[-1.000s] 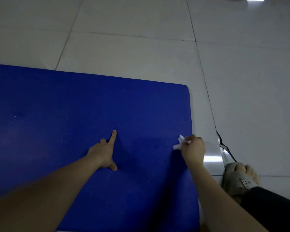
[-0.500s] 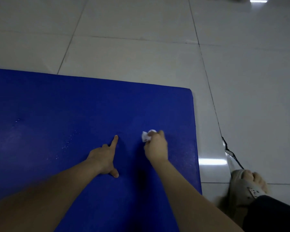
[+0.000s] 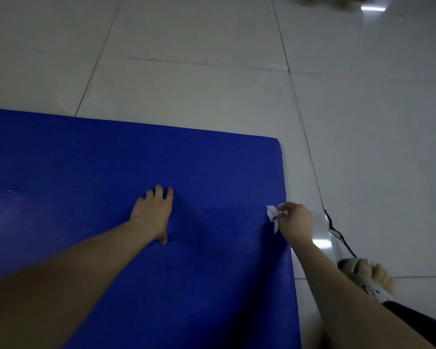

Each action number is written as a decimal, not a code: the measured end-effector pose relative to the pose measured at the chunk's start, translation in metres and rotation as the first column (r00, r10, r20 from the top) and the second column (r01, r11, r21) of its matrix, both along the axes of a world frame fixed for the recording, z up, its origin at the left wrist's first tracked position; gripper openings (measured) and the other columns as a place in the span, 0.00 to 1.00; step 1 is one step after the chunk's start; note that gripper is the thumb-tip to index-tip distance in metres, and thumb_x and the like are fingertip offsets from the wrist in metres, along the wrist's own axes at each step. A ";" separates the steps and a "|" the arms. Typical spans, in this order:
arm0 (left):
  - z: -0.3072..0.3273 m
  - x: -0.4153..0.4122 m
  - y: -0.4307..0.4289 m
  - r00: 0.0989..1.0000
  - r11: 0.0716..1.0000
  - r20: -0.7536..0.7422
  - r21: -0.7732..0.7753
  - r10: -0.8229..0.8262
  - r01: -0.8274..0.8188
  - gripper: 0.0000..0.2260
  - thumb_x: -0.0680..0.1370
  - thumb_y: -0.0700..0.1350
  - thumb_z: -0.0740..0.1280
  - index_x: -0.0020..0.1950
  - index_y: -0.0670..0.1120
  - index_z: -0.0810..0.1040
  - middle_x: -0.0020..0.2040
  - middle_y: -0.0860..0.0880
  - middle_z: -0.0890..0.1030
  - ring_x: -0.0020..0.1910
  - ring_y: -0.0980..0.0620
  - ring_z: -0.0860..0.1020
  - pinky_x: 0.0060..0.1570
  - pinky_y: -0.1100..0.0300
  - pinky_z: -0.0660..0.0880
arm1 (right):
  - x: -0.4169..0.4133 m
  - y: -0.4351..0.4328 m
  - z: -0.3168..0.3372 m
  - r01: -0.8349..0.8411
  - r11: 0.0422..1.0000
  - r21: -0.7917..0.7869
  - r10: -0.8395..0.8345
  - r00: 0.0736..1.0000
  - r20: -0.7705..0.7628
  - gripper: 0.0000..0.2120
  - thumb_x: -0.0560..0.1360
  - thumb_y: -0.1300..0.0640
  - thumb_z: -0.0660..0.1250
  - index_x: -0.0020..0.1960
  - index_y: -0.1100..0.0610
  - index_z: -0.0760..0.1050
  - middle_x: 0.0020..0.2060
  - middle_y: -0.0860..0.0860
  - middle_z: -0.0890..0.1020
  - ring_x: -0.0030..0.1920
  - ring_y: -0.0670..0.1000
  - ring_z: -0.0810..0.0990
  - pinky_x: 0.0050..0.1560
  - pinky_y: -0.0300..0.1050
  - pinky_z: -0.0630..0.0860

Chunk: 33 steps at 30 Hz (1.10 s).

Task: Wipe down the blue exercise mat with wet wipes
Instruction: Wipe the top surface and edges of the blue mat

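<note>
Blue exercise mat (image 3: pixel 212 172): lies flat on the floor (image 3: pixel 186 84), fills lower-left of view; far-right corner rounded. Surface matte, w/ small pale specks or droplets (image 3: pixel 93 222) on its left part, can't tell which.

Wet wipe (image 3: pixel 272 214): white, crumpled, on mat just inside its right edge, approx. mid-length of the visible edge.

R hand (image 3: pixel 296 222): pinches the wipe, fingers curled round it; the hand overhangs mat's right edge.

L hand (image 3: pixel 152 212): rests on mat near its centre, holds nothing, fingers loosely bent, thumb splayed toward the near side.

Floor: large pale glossy tiles, thin grout lines, beyond and right of mat. Dark jagged line (image 3: pixel 335 230) on tile just right of mat; crack or cord, can't tell. Lamp glare (image 3: pixel 321 243) beside it; 2nd glare (image 3: pixel 373 7) far beyond mat, top right.

Foot in a light sandal (image 3: pixel 368 275) on floor, right of mat's near part; dark trouser leg (image 3: pixel 418 321) behind it.
</note>
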<state>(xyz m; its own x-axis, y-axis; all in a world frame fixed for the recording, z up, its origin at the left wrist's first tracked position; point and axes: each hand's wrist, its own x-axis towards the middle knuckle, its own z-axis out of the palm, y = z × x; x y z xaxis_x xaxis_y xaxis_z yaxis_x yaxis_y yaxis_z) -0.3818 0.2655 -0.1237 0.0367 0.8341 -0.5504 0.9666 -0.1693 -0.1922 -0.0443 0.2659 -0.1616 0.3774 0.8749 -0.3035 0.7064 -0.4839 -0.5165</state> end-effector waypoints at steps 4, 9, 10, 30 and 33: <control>0.000 0.002 0.003 1.000 1.000 0.003 -0.023 0.004 -0.004 0.66 0.58 0.62 0.83 0.82 0.43 0.46 0.78 0.39 0.54 0.74 0.41 0.63 0.68 0.51 0.73 | -0.001 -0.003 0.001 0.167 0.986 -0.019 -0.168 0.986 -0.021 0.08 0.76 0.66 0.66 0.53 0.61 0.82 0.42 0.57 0.84 0.39 0.54 0.78 0.38 0.40 0.70; -0.001 0.005 0.008 1.000 0.998 -0.011 -0.056 -0.004 0.004 0.66 0.57 0.61 0.84 0.82 0.42 0.49 0.77 0.38 0.57 0.73 0.40 0.65 0.61 0.52 0.77 | -0.059 0.010 -0.004 0.042 0.997 0.066 -0.036 0.996 -0.086 0.17 0.82 0.58 0.63 0.35 0.50 0.76 0.36 0.51 0.80 0.36 0.54 0.80 0.33 0.40 0.69; -0.001 0.006 0.010 1.000 0.998 -0.021 -0.060 -0.011 0.010 0.66 0.56 0.61 0.84 0.82 0.42 0.49 0.76 0.38 0.57 0.72 0.40 0.66 0.61 0.52 0.77 | -0.073 0.014 -0.008 0.005 0.997 0.077 0.002 0.996 -0.090 0.17 0.82 0.57 0.62 0.35 0.50 0.78 0.35 0.50 0.80 0.33 0.51 0.78 0.29 0.38 0.67; 0.005 0.012 0.018 0.988 0.987 -0.087 -0.115 -0.125 0.115 0.62 0.58 0.63 0.83 0.79 0.35 0.55 0.73 0.34 0.62 0.68 0.38 0.70 0.62 0.53 0.76 | -0.014 0.030 -0.004 0.032 0.997 0.070 -0.039 0.994 0.098 0.10 0.76 0.67 0.66 0.56 0.62 0.81 0.55 0.58 0.75 0.46 0.59 0.79 0.50 0.48 0.75; 0.006 0.012 0.018 0.987 0.985 -0.079 -0.113 -0.142 0.133 0.60 0.60 0.64 0.82 0.79 0.35 0.56 0.73 0.35 0.63 0.68 0.39 0.70 0.63 0.53 0.75 | -0.005 0.027 -0.010 0.089 0.995 0.054 -0.095 0.987 0.126 0.10 0.78 0.66 0.63 0.55 0.62 0.80 0.55 0.59 0.73 0.42 0.56 0.72 0.47 0.46 0.70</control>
